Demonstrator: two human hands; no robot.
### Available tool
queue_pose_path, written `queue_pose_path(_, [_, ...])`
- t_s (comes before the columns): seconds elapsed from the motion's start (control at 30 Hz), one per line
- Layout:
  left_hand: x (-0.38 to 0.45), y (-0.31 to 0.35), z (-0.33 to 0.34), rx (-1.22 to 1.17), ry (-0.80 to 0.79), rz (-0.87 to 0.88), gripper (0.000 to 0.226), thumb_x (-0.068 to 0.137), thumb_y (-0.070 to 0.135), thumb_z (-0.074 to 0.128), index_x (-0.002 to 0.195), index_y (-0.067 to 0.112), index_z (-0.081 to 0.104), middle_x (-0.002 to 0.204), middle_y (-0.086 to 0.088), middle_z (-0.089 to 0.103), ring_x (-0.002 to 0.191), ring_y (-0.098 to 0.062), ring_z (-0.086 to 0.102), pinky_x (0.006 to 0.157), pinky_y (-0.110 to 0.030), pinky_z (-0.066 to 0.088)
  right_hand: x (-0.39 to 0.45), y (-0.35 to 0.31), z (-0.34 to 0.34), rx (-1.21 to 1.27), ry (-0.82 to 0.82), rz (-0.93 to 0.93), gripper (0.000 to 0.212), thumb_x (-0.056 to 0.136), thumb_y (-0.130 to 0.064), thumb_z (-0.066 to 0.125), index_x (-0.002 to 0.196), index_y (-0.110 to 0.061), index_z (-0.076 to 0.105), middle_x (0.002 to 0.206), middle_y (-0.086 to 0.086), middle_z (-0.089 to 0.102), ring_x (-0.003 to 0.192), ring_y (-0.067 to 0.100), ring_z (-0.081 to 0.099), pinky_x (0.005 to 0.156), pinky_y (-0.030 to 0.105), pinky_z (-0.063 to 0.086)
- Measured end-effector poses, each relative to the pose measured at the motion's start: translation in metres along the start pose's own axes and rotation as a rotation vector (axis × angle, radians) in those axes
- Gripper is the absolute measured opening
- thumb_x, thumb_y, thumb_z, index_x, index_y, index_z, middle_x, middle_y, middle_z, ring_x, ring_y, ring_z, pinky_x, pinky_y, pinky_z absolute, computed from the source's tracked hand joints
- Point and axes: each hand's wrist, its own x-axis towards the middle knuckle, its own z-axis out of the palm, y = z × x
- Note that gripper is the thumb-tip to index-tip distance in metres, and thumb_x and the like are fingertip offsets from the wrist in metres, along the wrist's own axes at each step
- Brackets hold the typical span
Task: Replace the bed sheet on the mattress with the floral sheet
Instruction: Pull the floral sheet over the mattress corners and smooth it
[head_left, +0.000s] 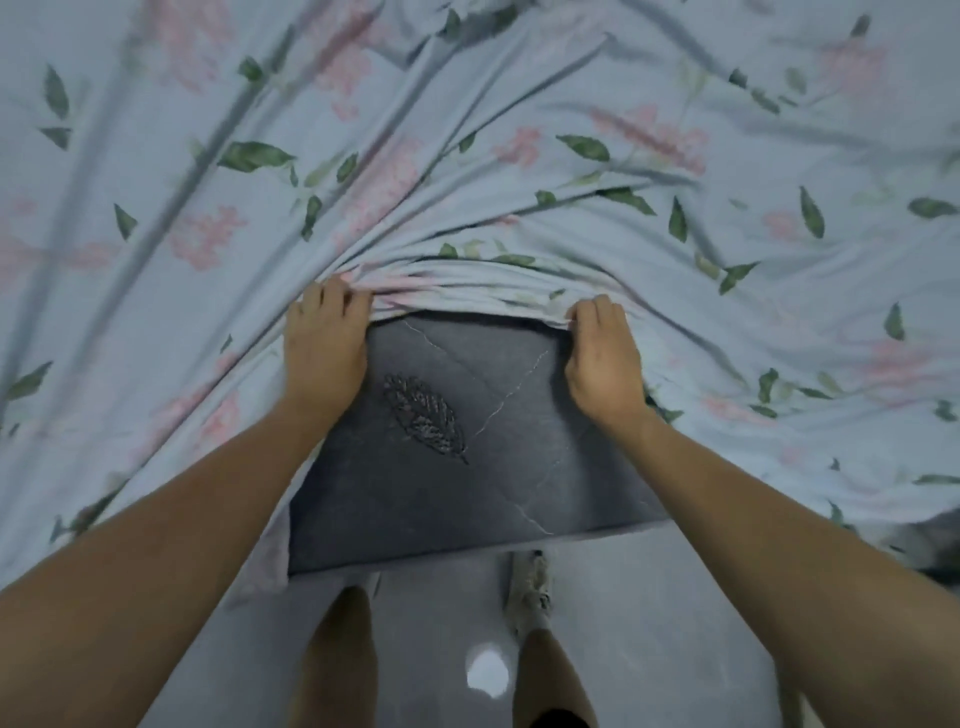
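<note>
Nearest the camera, two bare legs are seen standing on a pale grey floor (649, 597), with a light shoe (530, 590) on the right foot close to the foot of the bed; a bright spot of reflected light lies on the floor between the legs.

Just beyond, the dark grey side of the mattress (467, 467) is exposed at the near edge of the bed. A stitched leaf figure (426, 415) and thin pale lines are visible on this side panel.

Both forearms are stretched forward over that bare panel. The left hand (324, 338) is curled at the panel's upper left corner, its fingers pinching a gathered fold of the floral sheet (467, 182). The right hand (600, 353) is curled at the upper right corner, its fingers gripping the same bunched hem. Between the two hands the hem is drawn up in tight pleats along the top edge of the mattress.

Farther off, the floral sheet, pale blue with pink blossoms and green leaves, is spread across the bed top and is hung down over the near edge on both sides of the exposed panel. Long creases are seen fanning outward from the gathered hem toward the far edge.
</note>
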Motion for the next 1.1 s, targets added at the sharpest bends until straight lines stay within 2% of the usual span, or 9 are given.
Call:
queue_pose_path(0.23, [-0.073, 0.048, -0.02, -0.272, -0.018, -0.054, 0.007, 0.076, 0.002, 0.05, 0.079, 0.005, 0.055, 0.076, -0.017, 0.054, 0.069, -0.037, 0.054, 0.053, -0.048, 0.046, -0.076, 0.032, -0.042, 0.193, -0.315, -0.135, 0.014, 0.101, -0.021, 0.052, 0.107, -0.018, 0.04, 0.071, 0.003, 0.055, 0.062, 0.031, 0.055, 0.057, 0.045, 0.045])
queue_pose_path(0.37, [-0.159, 0.096, -0.017, -0.289, -0.111, -0.139, 0.011, 0.076, 0.005, 0.057, 0.072, 0.011, 0.049, 0.068, -0.009, 0.05, 0.054, -0.03, 0.051, 0.042, -0.04, 0.044, -0.151, 0.057, -0.052, 0.119, -0.529, -0.199, 0.048, 0.094, -0.061, 0.062, 0.127, -0.029, 0.049, 0.099, -0.02, 0.061, 0.079, 0.014, 0.062, 0.068, 0.037, 0.049])
queue_pose_path(0.43, [-0.198, 0.112, -0.018, -0.297, -0.146, -0.2, 0.009, 0.072, 0.006, 0.057, 0.073, 0.011, 0.05, 0.067, -0.008, 0.051, 0.053, -0.029, 0.051, 0.041, -0.038, 0.042, -0.185, 0.074, -0.044, 0.066, -0.538, -0.225, 0.051, 0.087, -0.05, 0.07, 0.131, -0.031, 0.053, 0.117, -0.014, 0.063, 0.089, 0.021, 0.067, 0.068, 0.038, 0.052])
queue_pose_path(0.53, [-0.243, 0.129, -0.018, -0.306, -0.115, -0.175, 0.005, 0.071, 0.007, 0.053, 0.074, 0.011, 0.052, 0.069, -0.008, 0.052, 0.055, -0.029, 0.052, 0.042, -0.037, 0.042, -0.222, 0.09, -0.025, -0.05, -0.41, -0.321, 0.037, 0.078, -0.014, 0.066, 0.112, -0.026, 0.056, 0.107, 0.002, 0.057, 0.082, 0.032, 0.062, 0.055, 0.036, 0.045])
queue_pose_path(0.63, [-0.277, 0.143, -0.013, -0.298, -0.124, -0.168, 0.013, 0.068, 0.002, 0.06, 0.074, 0.011, 0.054, 0.07, -0.007, 0.053, 0.057, -0.029, 0.051, 0.042, -0.037, 0.042, -0.245, 0.09, -0.018, -0.103, -0.297, -0.349, 0.035, 0.073, -0.008, 0.065, 0.107, -0.017, 0.063, 0.112, 0.007, 0.057, 0.097, 0.031, 0.052, 0.073, 0.041, 0.046])
queue_pose_path(0.73, [-0.3, 0.155, -0.016, -0.281, -0.235, -0.207, 0.034, 0.055, -0.006, 0.074, 0.074, 0.012, 0.053, 0.069, -0.007, 0.053, 0.059, -0.028, 0.052, 0.043, -0.035, 0.04, -0.278, 0.081, -0.015, -0.058, -0.352, -0.249, 0.036, 0.077, 0.0, 0.06, 0.109, -0.015, 0.06, 0.097, 0.005, 0.061, 0.086, 0.03, 0.056, 0.067, 0.042, 0.046])
queue_pose_path(0.93, [-0.366, 0.199, -0.033, -0.248, -0.608, -0.275, 0.02, 0.069, 0.002, 0.074, 0.073, 0.016, 0.059, 0.071, -0.004, 0.061, 0.064, -0.026, 0.061, 0.054, -0.033, 0.047, -0.347, 0.08, -0.005, -0.117, -0.947, -0.15, 0.04, 0.092, -0.014, 0.053, 0.132, -0.019, 0.053, 0.122, 0.009, 0.066, 0.109, 0.034, 0.063, 0.085, 0.043, 0.052])
queue_pose_path(1.0, [-0.376, 0.212, -0.033, -0.194, -0.682, -0.272, 0.012, 0.074, 0.01, 0.069, 0.074, 0.019, 0.06, 0.074, -0.001, 0.063, 0.07, -0.025, 0.061, 0.062, -0.034, 0.048, -0.36, 0.082, -0.008, -0.068, -0.91, -0.18, 0.038, 0.09, -0.019, 0.057, 0.128, -0.023, 0.054, 0.116, 0.006, 0.065, 0.107, 0.032, 0.06, 0.083, 0.044, 0.051])
queue_pose_path(1.1, [-0.369, 0.235, -0.026, -0.218, -0.464, -0.215, 0.01, 0.071, 0.017, 0.061, 0.08, 0.018, 0.057, 0.074, -0.001, 0.056, 0.07, -0.027, 0.055, 0.062, -0.037, 0.041, -0.36, 0.097, -0.016, 0.036, -0.637, -0.214, 0.033, 0.087, -0.024, 0.064, 0.119, -0.024, 0.055, 0.108, 0.002, 0.062, 0.103, 0.027, 0.055, 0.08, 0.045, 0.05])
